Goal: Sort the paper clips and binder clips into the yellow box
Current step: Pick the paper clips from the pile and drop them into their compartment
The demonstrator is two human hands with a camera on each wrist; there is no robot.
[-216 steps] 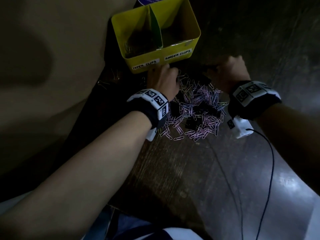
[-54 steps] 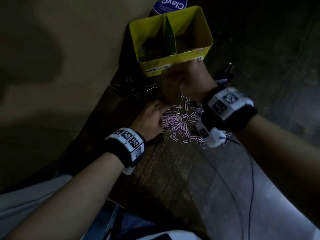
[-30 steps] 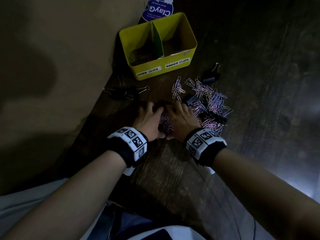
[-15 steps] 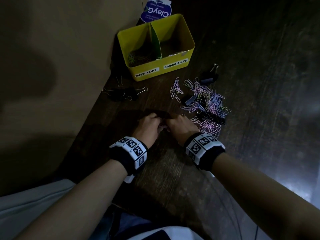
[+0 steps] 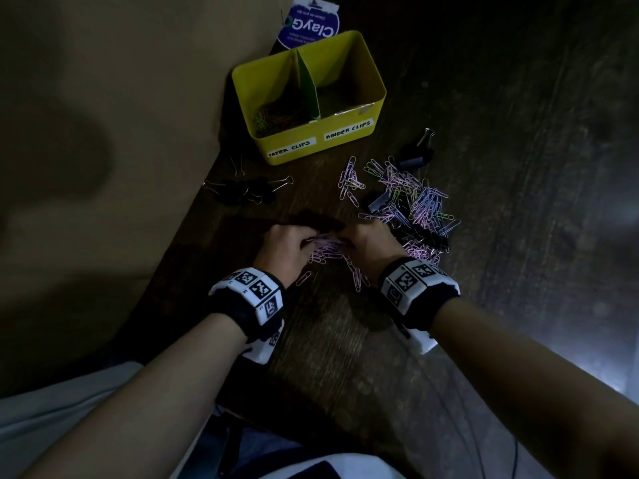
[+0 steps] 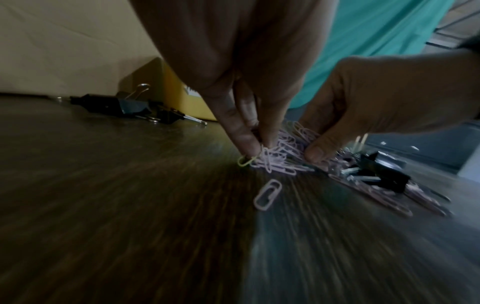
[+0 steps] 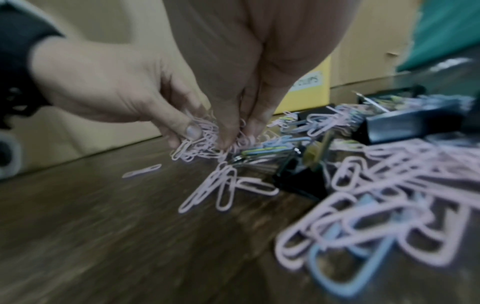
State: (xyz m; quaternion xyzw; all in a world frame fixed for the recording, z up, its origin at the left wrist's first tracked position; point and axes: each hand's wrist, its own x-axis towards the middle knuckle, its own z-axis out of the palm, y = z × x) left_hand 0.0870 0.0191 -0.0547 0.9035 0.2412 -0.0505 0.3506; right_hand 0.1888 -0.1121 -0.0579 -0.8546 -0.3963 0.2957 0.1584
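Observation:
The yellow box [image 5: 345, 133] stands at the back of the wooden table, labelled PAPER CLIPS on the left and BINDER CLIPS on the right; its left compartment holds paper clips. My left hand [image 5: 297, 245] and right hand [image 5: 356, 242] meet in front of me, fingers curled, pinching a bunch of pink paper clips [image 5: 326, 250] between them, low over the table. In the left wrist view my left fingertips [image 6: 250, 147] press into the bunch [image 6: 278, 162]. In the right wrist view my right fingertips [image 7: 228, 133] dig into it beside the left hand [image 7: 116, 88].
A mixed pile of paper clips and black binder clips [image 5: 411, 205] lies right of my hands. More black binder clips [image 5: 242, 195] sit at the table's left edge, one [image 5: 415, 157] near the box. A loose pink clip [image 6: 267, 194] lies before my hands. A purple packet [image 5: 307, 25] stands behind the box.
My hands, spread flat on the clips a second ago, have drawn together toward me and curled round a gathered bunch. A few clips trail loose under the wrists.

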